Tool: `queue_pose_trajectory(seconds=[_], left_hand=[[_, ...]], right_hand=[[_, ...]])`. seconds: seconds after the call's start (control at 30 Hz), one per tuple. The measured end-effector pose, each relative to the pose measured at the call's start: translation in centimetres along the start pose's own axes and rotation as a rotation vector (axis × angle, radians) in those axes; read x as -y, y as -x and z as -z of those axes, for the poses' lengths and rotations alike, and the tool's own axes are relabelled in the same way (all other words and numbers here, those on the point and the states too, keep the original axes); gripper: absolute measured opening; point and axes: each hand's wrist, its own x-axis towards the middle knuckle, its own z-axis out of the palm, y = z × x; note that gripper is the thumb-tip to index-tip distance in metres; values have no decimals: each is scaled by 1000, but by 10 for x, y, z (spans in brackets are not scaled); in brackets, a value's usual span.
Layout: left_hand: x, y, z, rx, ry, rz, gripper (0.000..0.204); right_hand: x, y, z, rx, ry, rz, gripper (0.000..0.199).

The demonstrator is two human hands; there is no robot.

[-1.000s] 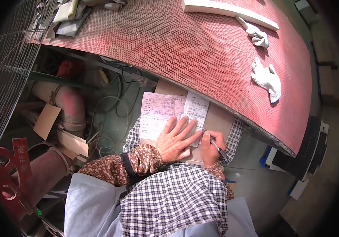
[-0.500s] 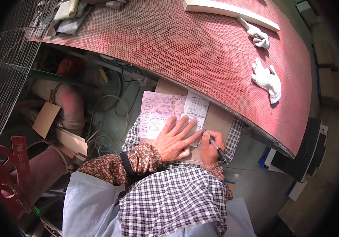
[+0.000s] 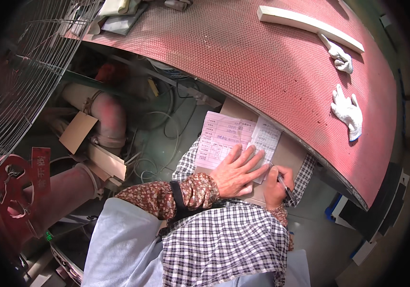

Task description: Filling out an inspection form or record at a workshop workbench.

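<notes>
A pink printed form [image 3: 224, 138] and a narrower white slip [image 3: 266, 138] with handwriting lie on a brown cardboard sheet [image 3: 288, 149] across my lap. My left hand [image 3: 239, 172] rests flat over the lower part of both papers, its fingers spread. Just to its right, my right hand [image 3: 276, 186] is closed round a dark pen [image 3: 287, 192]. The pen's tip end is near the lower right edge of the white slip, partly hidden by my fingers.
A red mesh-topped table [image 3: 262, 62] spans the far side, bearing two white gloves [image 3: 347, 112] and a pale wooden bar [image 3: 310, 28]. Left are a wire guard [image 3: 37, 62], dusty pipes [image 3: 73, 189], cardboard pieces [image 3: 78, 131] and a loose hose [image 3: 178, 126].
The whole view has shifted, so the scene sits farther right in the picture. Both hands keep nearly the same places on the papers, and the pen is still held.
</notes>
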Motion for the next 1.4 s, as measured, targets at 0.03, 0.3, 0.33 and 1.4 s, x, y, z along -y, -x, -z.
queue_pose_trajectory(seconds=[0.03,0.3,0.33,1.4], left_hand=[[0,0,-2,-13,14,0,82],[0,2,-5,-21,34,16,81],[0,2,-5,-26,38,16,81],[0,2,-6,-44,51,20,81]], right_hand=[[0,-1,1,11,-20,-12,14],[5,-2,0,2,-19,-5,14],[4,-2,-1,-3,-15,3,14],[5,-1,1,22,-26,-25,14]])
